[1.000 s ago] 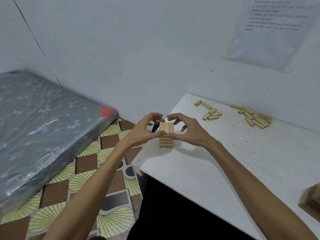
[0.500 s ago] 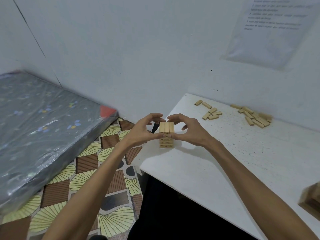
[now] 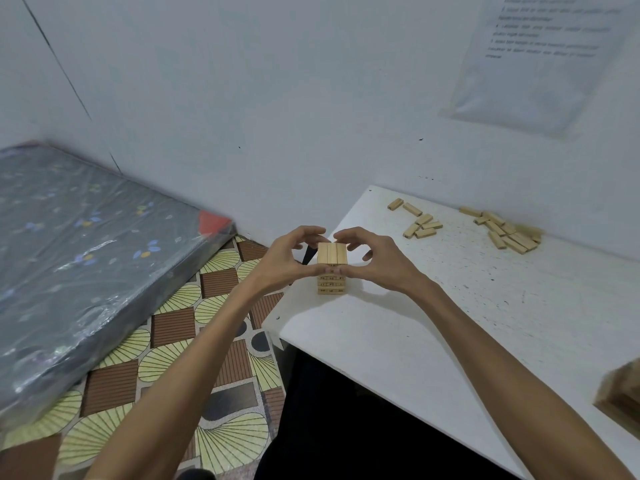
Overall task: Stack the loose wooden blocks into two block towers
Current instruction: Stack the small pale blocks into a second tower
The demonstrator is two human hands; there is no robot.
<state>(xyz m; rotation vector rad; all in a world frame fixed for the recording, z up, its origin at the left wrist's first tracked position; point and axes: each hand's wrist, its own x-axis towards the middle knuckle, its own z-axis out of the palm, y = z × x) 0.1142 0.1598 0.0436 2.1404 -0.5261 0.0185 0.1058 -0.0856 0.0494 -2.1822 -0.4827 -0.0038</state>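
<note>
Squaring up the block tower (image 3: 331, 254) near the tabletop's (image 3: 398, 341) left edge, left hand (image 3: 280, 261) and right hand (image 3: 377, 265) curled round its top layers, pinching front and back - light, stiff, probably tippy wood, so best squeezed gently on flat faces.

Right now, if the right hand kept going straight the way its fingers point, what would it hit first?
The small light wooden block tower. The right hand points toward the person's left, and its fingertips seem to be pinching the tower's top layer. Just beyond the tower is the left hand, though depth is hard to judge.
</note>
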